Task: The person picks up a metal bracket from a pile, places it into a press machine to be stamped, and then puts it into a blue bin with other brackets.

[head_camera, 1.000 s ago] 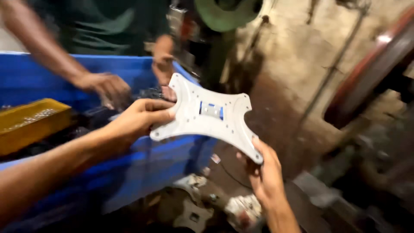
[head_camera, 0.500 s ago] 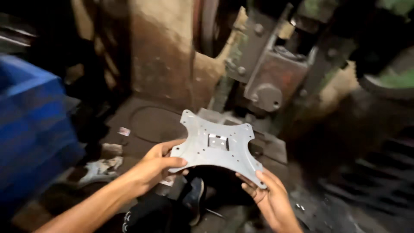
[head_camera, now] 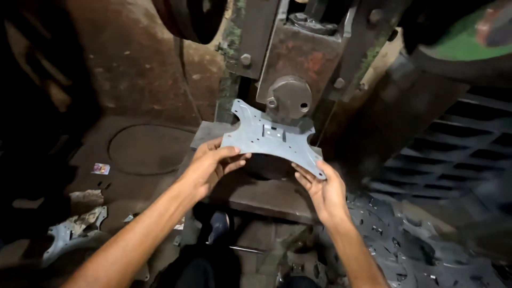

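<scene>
Grey four-armed sheet-metal plate (head_camera: pixel 272 140), gripped by left hand (head_camera: pixel 210 162) and right hand (head_camera: pixel 324 190), under rusty press (head_camera: pixel 298 64).

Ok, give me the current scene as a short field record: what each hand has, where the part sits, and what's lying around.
left hand: grips the near left corner of the metal plate
right hand: holds the plate's near right corner from below
plate: grey, four-armed, with a square cut-out in the middle, held flat in front of the press
press: rusty; round ram head just behind the plate
floor right: pile of stamped plates
floor left: scrap pieces
</scene>
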